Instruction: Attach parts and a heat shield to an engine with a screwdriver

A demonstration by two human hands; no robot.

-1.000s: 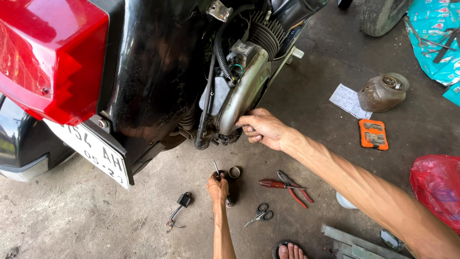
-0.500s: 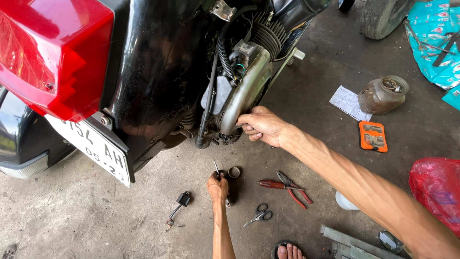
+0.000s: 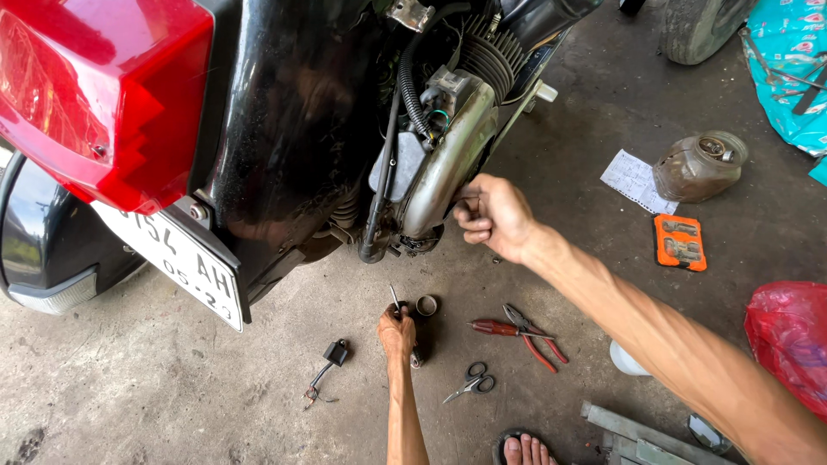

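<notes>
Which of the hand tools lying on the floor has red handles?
The pliers, lying beside a red-handled screwdriver; the scissors nearer the bare foot have dark handles.

Right hand (image 3: 493, 215) fingertips hidden behind the exhaust pipe (image 3: 444, 164).

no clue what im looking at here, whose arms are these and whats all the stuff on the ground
This is one picture from a camera worn on a person's head, looking down at their own two bare arms. They are beside the rear of a black motorbike with a red tail light.

The right hand grips the edge of the bike's curved silver metal cover. The left hand is down on the grey concrete floor, its fingers closed around a thin metal tool, next to a small metal ring.

Also on the floor: red-handled pliers, small scissors, an orange pack and a dusty round jar.
</notes>
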